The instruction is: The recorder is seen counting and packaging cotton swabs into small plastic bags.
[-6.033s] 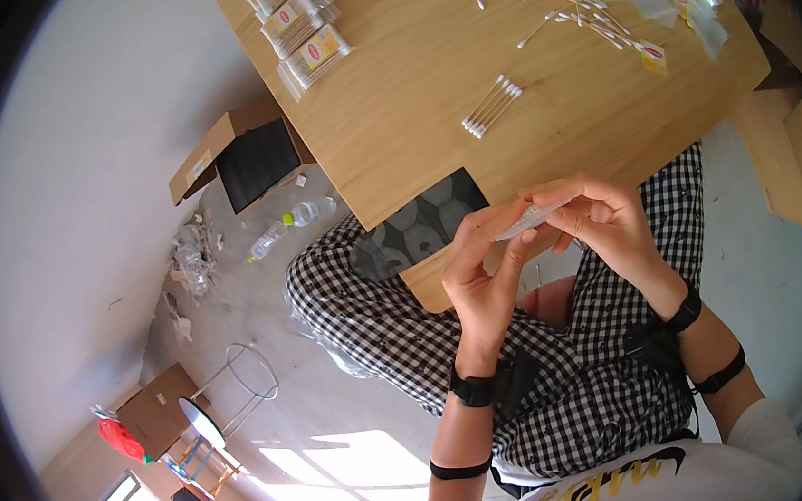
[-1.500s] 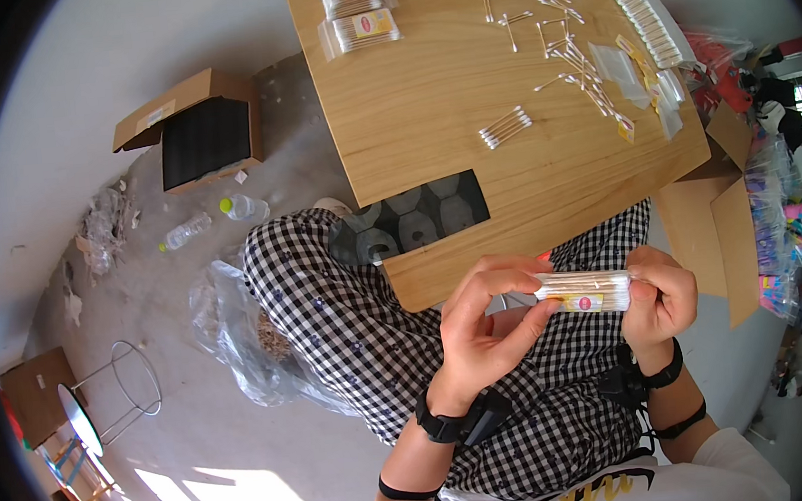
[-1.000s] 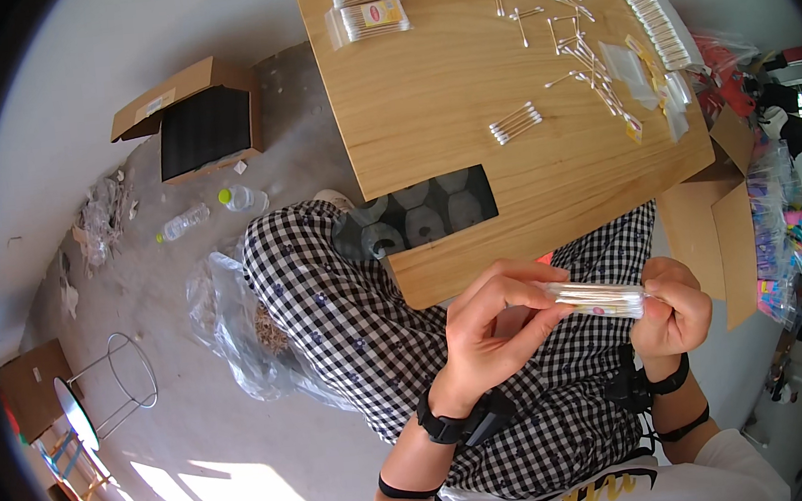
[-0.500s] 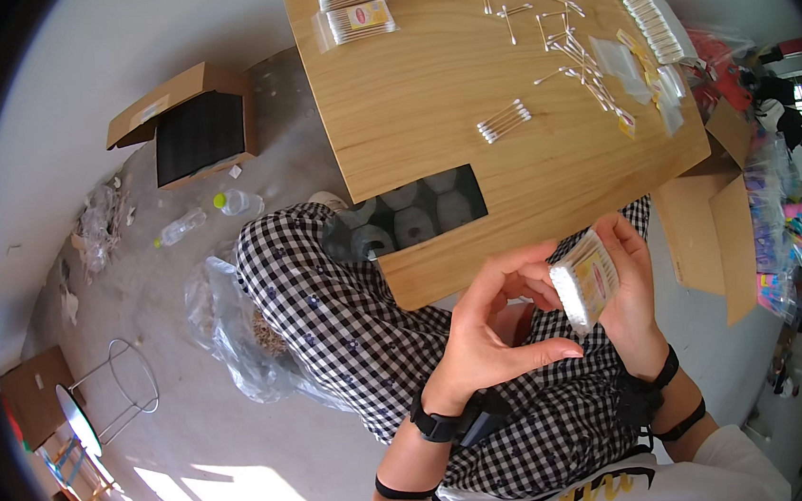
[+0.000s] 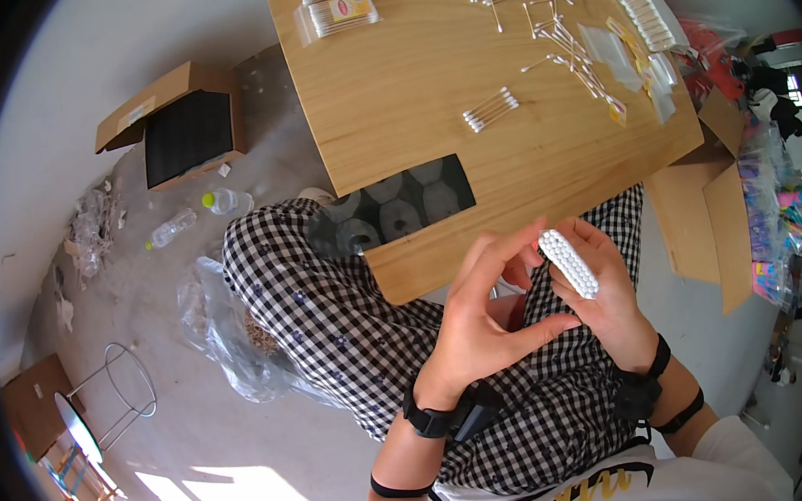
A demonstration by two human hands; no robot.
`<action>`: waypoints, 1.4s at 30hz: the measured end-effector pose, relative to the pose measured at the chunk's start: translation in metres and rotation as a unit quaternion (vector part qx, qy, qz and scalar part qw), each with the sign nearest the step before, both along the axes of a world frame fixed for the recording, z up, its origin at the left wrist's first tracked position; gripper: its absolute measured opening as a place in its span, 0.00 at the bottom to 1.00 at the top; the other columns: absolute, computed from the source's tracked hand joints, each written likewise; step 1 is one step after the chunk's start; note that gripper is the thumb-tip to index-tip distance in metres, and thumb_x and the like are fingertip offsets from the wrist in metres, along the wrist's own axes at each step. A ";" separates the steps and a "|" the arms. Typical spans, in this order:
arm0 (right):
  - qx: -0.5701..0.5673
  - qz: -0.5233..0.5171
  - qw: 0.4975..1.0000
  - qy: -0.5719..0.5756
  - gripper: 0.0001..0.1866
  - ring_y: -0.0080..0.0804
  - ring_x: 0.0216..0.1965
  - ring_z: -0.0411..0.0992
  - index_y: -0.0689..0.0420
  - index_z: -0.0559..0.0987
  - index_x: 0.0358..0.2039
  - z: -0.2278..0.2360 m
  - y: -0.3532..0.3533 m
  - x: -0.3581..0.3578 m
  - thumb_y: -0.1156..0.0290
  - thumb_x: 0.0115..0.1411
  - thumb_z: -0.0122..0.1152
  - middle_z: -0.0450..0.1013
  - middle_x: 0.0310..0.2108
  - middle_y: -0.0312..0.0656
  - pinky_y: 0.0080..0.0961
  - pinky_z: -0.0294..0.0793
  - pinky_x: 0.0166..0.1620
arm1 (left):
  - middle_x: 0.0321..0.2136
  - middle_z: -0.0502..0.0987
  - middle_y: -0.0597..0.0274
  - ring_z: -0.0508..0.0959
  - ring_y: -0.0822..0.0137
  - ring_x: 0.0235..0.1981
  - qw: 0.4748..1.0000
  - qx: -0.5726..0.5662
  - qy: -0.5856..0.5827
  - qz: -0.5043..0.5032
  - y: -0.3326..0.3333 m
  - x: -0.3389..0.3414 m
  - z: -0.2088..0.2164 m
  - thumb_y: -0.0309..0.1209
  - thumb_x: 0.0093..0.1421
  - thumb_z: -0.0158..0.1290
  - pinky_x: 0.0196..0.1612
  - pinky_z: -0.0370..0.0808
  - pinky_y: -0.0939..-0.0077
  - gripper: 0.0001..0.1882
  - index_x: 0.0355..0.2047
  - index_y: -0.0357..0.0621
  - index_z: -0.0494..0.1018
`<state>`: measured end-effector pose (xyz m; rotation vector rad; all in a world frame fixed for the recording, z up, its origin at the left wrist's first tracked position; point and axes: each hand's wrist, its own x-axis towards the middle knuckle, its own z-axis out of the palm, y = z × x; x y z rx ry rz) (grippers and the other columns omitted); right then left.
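Note:
My right hand (image 5: 606, 304) holds a small clear packet of cotton swabs (image 5: 569, 262) end-on, so the white tips face me in rows. My left hand (image 5: 484, 324) rests against it, fingers spread, fingertips touching near the packet's top. Both hands hover over my lap in checked trousers, just in front of the near edge of the wooden table (image 5: 407, 97). A small bunch of loose swabs (image 5: 491, 109) lies mid-table.
Filled swab packets (image 5: 337, 13) are stacked at the table's far left; loose swabs and empty bags (image 5: 582, 34) are scattered at the right. An open cardboard box (image 5: 180, 122), plastic bottles (image 5: 193, 216) and a plastic bag (image 5: 227, 332) lie on the floor to the left; cardboard boxes (image 5: 703, 214) stand at the right.
The packet was held sideways between both hands; it has been turned upright so its end faces me, now gripped by the right hand with the left fingers against it.

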<state>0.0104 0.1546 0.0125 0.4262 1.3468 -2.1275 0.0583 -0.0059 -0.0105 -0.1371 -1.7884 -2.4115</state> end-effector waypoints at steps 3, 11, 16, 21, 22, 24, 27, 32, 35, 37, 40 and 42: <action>0.090 -0.017 0.995 0.045 0.08 0.15 0.26 0.72 0.58 0.72 0.30 -0.007 0.003 0.000 0.68 0.63 0.50 0.73 0.27 0.34 0.12 0.72 0.27 | 0.37 0.72 0.62 0.71 0.68 0.36 0.991 -0.111 0.037 0.057 0.000 -0.004 0.004 0.32 0.34 0.71 0.41 0.70 0.74 0.43 0.53 0.42 0.67; 0.152 0.046 0.987 0.015 0.13 0.12 0.17 0.63 0.58 0.72 0.29 0.016 0.011 -0.009 0.61 0.64 0.49 0.71 0.23 0.34 0.10 0.57 0.15 | 0.38 0.75 0.61 0.73 0.60 0.37 0.976 -0.178 0.103 0.073 -0.003 -0.005 -0.006 0.19 0.37 0.63 0.40 0.73 0.70 0.22 0.37 0.42 0.76; 0.337 -0.023 0.863 0.376 0.23 0.21 0.26 0.63 0.59 0.70 0.32 0.017 -0.001 -0.005 0.51 0.67 0.37 0.68 0.28 0.38 0.18 0.65 0.32 | 0.35 0.76 0.59 0.75 0.64 0.34 0.992 -0.069 0.057 0.088 -0.001 -0.003 -0.006 0.21 0.42 0.64 0.38 0.73 0.73 0.17 0.34 0.40 0.75; 0.329 0.047 0.733 0.593 0.23 0.24 0.26 0.62 0.62 0.66 0.32 0.012 0.013 -0.002 0.50 0.61 0.50 0.64 0.25 0.39 0.22 0.62 0.32 | 0.34 0.75 0.60 0.75 0.69 0.34 0.996 0.076 -0.008 0.043 0.009 0.004 -0.004 0.22 0.48 0.63 0.38 0.73 0.77 0.13 0.34 0.36 0.73; 0.330 0.046 0.733 0.593 0.23 0.24 0.26 0.62 0.62 0.66 0.32 0.012 0.013 0.000 0.50 0.61 0.50 0.64 0.25 0.39 0.22 0.62 0.32 | 0.34 0.75 0.60 0.75 0.69 0.34 0.996 0.076 -0.007 0.042 0.010 0.006 -0.002 0.22 0.48 0.63 0.38 0.73 0.77 0.13 0.34 0.36 0.73; 0.271 0.041 0.792 0.546 0.20 0.22 0.22 0.60 0.62 0.65 0.31 0.013 0.013 0.003 0.55 0.61 0.53 0.63 0.22 0.38 0.19 0.60 0.26 | 0.33 0.76 0.60 0.75 0.69 0.36 0.993 0.116 -0.018 0.015 0.012 0.009 0.001 0.23 0.47 0.64 0.40 0.71 0.75 0.16 0.35 0.39 0.72; 0.250 0.016 0.775 0.580 0.18 0.21 0.18 0.58 0.62 0.65 0.30 0.015 0.013 0.004 0.59 0.61 0.54 0.63 0.19 0.38 0.16 0.57 0.22 | 0.33 0.76 0.60 0.75 0.69 0.35 0.997 0.071 -0.006 0.001 0.012 0.010 0.007 0.22 0.48 0.63 0.39 0.71 0.76 0.15 0.35 0.38 0.71; 0.257 0.004 0.766 0.589 0.13 0.21 0.18 0.61 0.63 0.66 0.31 0.017 0.023 0.016 0.66 0.61 0.55 0.65 0.20 0.39 0.17 0.61 0.22 | 0.30 0.74 0.61 0.74 0.71 0.30 0.999 0.027 -0.040 0.002 0.019 0.027 0.024 0.23 0.48 0.63 0.32 0.72 0.81 0.13 0.34 0.35 0.73; 0.277 0.011 0.750 0.600 0.11 0.22 0.18 0.63 0.63 0.66 0.31 0.020 0.032 0.026 0.70 0.60 0.56 0.67 0.20 0.40 0.17 0.63 0.21 | 0.30 0.75 0.60 0.75 0.70 0.29 0.997 -0.027 -0.075 0.015 0.023 0.038 0.028 0.25 0.47 0.64 0.31 0.72 0.81 0.14 0.34 0.36 0.74; 0.260 0.021 0.748 0.610 0.10 0.23 0.16 0.63 0.64 0.66 0.31 0.021 0.038 0.031 0.73 0.59 0.56 0.68 0.19 0.41 0.18 0.63 0.20 | 0.31 0.76 0.60 0.75 0.69 0.31 0.998 -0.024 -0.061 0.006 0.021 0.045 0.032 0.25 0.46 0.65 0.35 0.72 0.78 0.16 0.35 0.36 0.74; 0.217 0.015 0.775 0.593 0.10 0.23 0.16 0.63 0.64 0.66 0.31 0.026 0.048 0.040 0.73 0.59 0.56 0.67 0.19 0.41 0.18 0.63 0.19 | 0.32 0.77 0.60 0.75 0.68 0.34 0.998 -0.010 -0.064 -0.004 0.012 0.054 0.042 0.23 0.45 0.64 0.40 0.72 0.76 0.16 0.36 0.36 0.75; 0.215 0.017 0.776 0.593 0.11 0.24 0.15 0.63 0.64 0.66 0.31 0.027 0.052 0.045 0.72 0.59 0.57 0.67 0.18 0.41 0.18 0.62 0.17 | 0.34 0.77 0.56 0.75 0.65 0.37 0.997 -0.027 -0.060 -0.034 0.006 0.060 0.048 0.22 0.44 0.63 0.42 0.71 0.74 0.16 0.35 0.35 0.75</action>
